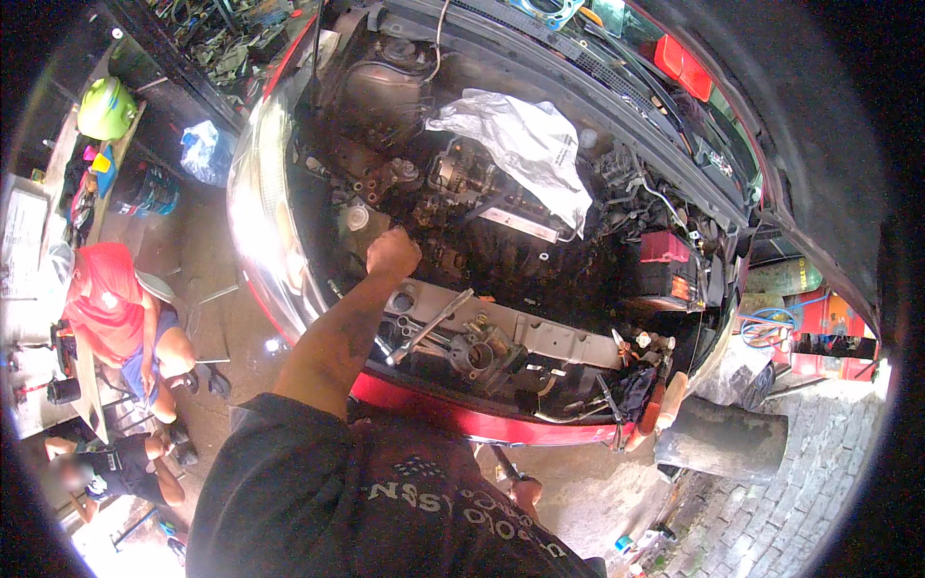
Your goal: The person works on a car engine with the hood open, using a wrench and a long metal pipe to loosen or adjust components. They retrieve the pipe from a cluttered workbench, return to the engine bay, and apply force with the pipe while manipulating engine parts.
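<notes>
My left hand (393, 252) reaches over the front left of an open engine bay, its fingers curled closed. Whatever it may hold is hidden under the fist. A round white cap (357, 218) lies just beyond it. Low in front of the red bumper (462, 416), my right hand (526, 492) is closed around a dark bar-like tool (505, 464), partly covered by my shirt. Several metal wrenches (416, 332) rest on the front panel between my hands, beside a metal part with a round bore (476, 356). The engine (464, 173) is partly uncovered.
A white plastic sheet (525, 144) covers part of the engine. The battery (667, 270) with a red top stands at the right. A raised hood (819, 164) hangs at the right edge. Two people sit at the left, one in a red shirt (104, 289).
</notes>
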Tool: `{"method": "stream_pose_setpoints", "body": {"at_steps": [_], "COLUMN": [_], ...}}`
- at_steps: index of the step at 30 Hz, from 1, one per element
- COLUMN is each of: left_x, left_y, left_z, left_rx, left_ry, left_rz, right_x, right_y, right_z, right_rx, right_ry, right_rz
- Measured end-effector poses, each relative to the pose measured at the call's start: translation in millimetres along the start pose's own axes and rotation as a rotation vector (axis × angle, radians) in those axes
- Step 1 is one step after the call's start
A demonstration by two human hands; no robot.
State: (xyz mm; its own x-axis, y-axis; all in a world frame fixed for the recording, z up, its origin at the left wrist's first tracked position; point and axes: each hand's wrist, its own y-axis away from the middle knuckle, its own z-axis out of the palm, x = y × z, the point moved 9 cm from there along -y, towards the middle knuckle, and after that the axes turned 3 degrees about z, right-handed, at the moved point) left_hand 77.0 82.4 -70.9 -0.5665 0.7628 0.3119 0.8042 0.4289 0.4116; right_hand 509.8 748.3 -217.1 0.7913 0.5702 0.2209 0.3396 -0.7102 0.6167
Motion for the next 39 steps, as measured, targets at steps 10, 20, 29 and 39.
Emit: {"method": "stream_pose_setpoints", "body": {"at_steps": [10,20,29,39], "left_x": [0.4,3.1,-3.0,-10.7], "left_y": [2.0,3.0,-8.3,-60.1], "left_z": [-2.1,-6.1,5.1,71.6], "left_rx": [-0.013,-0.007,0.026,-0.045], "left_ry": [0.009,0.009,0.022,-0.179], "left_rz": [-0.004,0.012,0.073,0.31], "right_x": [-7.9,12.4,-26.9,24.6], "right_y": [7.0,-20.8,13.7,-1.3], "right_z": [-5.9,20.3,-10.0,23.5], "right_rx": [0.017,-0.034,0.044,0.095], "right_ry": [0.12,0.115,0.15,-0.26], "right_rz": [-0.071,-0.018,-0.299,-0.201]}}
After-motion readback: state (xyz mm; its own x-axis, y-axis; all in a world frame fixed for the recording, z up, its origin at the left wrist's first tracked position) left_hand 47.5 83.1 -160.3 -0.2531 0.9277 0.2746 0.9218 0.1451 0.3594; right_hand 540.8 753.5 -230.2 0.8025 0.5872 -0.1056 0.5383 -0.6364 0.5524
